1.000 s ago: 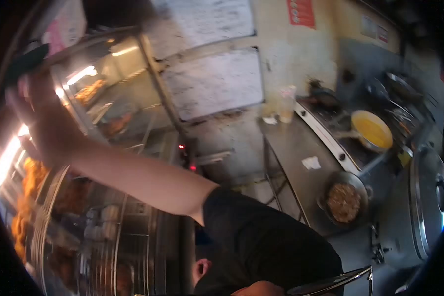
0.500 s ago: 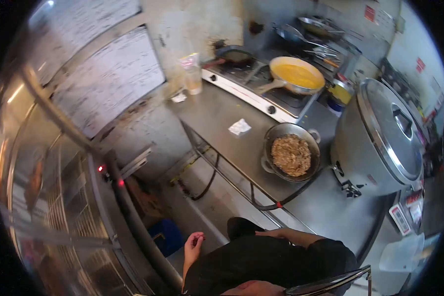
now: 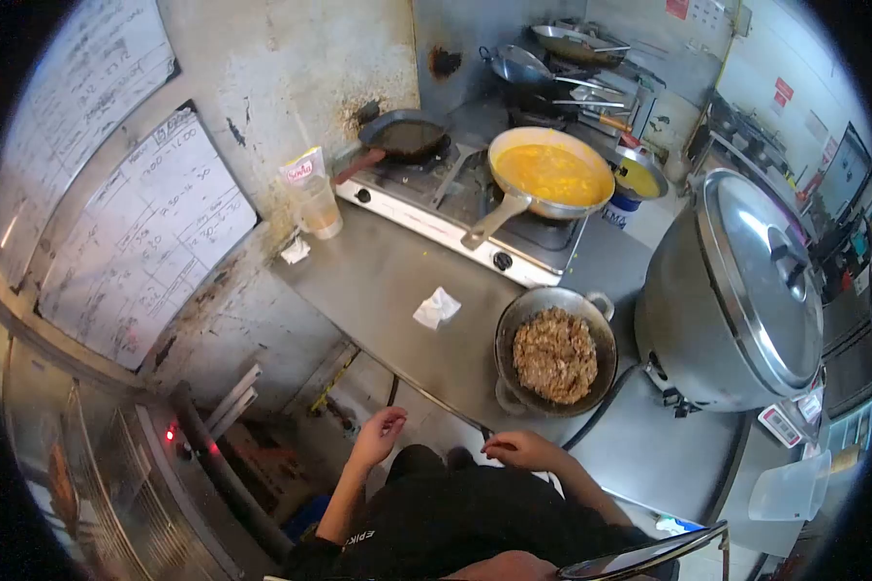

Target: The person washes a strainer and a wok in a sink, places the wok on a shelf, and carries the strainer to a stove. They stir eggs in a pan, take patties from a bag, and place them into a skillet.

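To the left of our left hand stands the glass cabinet [image 3: 77,484], with handwritten charts [image 3: 150,242] on the wall above it. Our left hand [image 3: 380,433] hangs over the floor, short of the bench [image 3: 378,281]. The forearm is raised, the fingers are loosely curled, and it holds nothing. Beyond it on the bench lies a crumpled paper [image 3: 437,308], with a plastic cup [image 3: 312,194] farther off by the wall. Our right hand [image 3: 518,448] sits low at the bench's near edge, palm down, fingers loosely together, empty. We cannot tell whether it touches the edge. Just beyond it, slightly right, stands the pan of brown fried food [image 3: 555,353], untouched. We judge that no work on it has begun and all of it is left. Farther right looms the big lidded pot [image 3: 736,281].
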Demonstrator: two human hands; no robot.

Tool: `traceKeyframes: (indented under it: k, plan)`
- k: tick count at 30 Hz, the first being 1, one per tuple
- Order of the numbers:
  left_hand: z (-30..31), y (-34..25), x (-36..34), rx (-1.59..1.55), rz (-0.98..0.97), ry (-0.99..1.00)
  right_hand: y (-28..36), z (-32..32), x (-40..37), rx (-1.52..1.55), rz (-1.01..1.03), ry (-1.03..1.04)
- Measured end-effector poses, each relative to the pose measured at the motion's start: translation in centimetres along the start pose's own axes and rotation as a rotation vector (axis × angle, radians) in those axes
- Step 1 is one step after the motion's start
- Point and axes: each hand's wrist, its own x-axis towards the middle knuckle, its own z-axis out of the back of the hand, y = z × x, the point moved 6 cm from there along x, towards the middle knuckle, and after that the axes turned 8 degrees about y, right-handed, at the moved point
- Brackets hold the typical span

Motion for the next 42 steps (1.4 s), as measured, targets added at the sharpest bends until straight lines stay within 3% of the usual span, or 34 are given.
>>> traceKeyframes:
  k: [3, 5, 7, 8, 9, 11, 13, 15, 17, 21, 23, 25, 26, 28, 29, 32, 35, 37, 39, 40, 42]
  plan:
    - [0.7, -3.0, 5.6, 0.137, -0.104, 0.099, 0.3, 1.9, -1.1, 0.151, -0.175, -0.129]
    - [1.1, -3.7, 9.4, 0.135, -0.181, 0.164, 0.9, 3.0, -1.8, 0.226, -0.084, -0.288]
    - [1.8, -4.3, 12.7, 0.153, -0.184, 0.207, 2.5, 4.2, -1.9, 0.368, -0.133, -0.403]
    - [2.1, -4.0, 14.3, 0.149, -0.191, 0.245, 1.0, 4.2, -1.5, 0.349, -0.044, -0.500]
    - [2.7, -4.3, 16.0, 0.147, -0.205, 0.283, 2.8, 5.0, -1.6, 0.349, -0.207, -0.531]
    - [4.0, -5.1, 19.2, 0.179, -0.218, 0.326, 3.1, 5.8, -0.1, 0.425, -0.051, -0.628]
    - [4.7, -5.4, 22.0, 0.196, -0.215, 0.382, 3.7, 7.6, 1.3, 0.372, -0.155, -0.705]
    - [5.8, -6.1, 25.0, 0.056, -0.278, 0.426, 6.5, 11.3, 3.8, 0.020, -0.311, -0.722]
    - [7.0, -6.5, 27.8, 0.028, -0.313, 0.407, 10.7, 15.5, 7.1, -0.303, -0.248, -1.006]
    - [9.5, -8.9, 31.1, -0.140, -0.366, 0.293, 17.5, 20.3, 18.5, -0.396, 0.127, -1.003]
    - [10.5, -9.2, 31.6, -0.157, -0.337, 0.279, 15.1, 22.7, 24.9, -0.492, -0.180, -0.982]
    - [11.8, -9.4, 31.5, -0.178, -0.312, 0.261, 11.3, 26.4, 28.4, -1.015, -0.330, -1.331]
    - [12.7, -9.6, 31.0, -0.167, -0.344, 0.230, 8.4, 28.2, 29.7, -1.025, -0.341, -1.336]
    - [14.0, -8.5, 30.5, -0.168, -0.381, 0.201, 4.3, 31.3, 29.8, -1.051, -0.719, -1.510]
    - [14.6, -7.1, 30.4, -0.181, -0.327, 0.206, 4.8, 32.1, 29.8, -1.060, -0.726, -1.514]
    - [15.8, -5.3, 30.2, -0.188, -0.249, 0.203, 6.0, 32.6, 29.7, -0.496, -0.851, -1.154]
    - [15.6, -5.9, 30.3, -0.214, -0.235, 0.207, 9.5, 30.2, 29.4, -0.424, -0.856, -1.032]
    - [14.8, -7.4, 30.7, -0.245, -0.257, 0.232, 10.0, 28.3, 29.1, -0.705, -0.740, -0.883]
    - [13.2, -9.5, 31.1, -0.383, -0.257, 0.336, 18.2, 25.9, 24.1, -0.774, -0.658, -0.730]
    - [12.2, -10.6, 31.3, -0.387, -0.263, 0.348, 22.4, 25.4, 20.6, -0.750, -0.629, -0.791]
    - [8.6, -12.1, 31.2, -0.458, -0.145, 0.562, 24.9, 27.5, 14.7, -0.818, -0.591, -0.932]
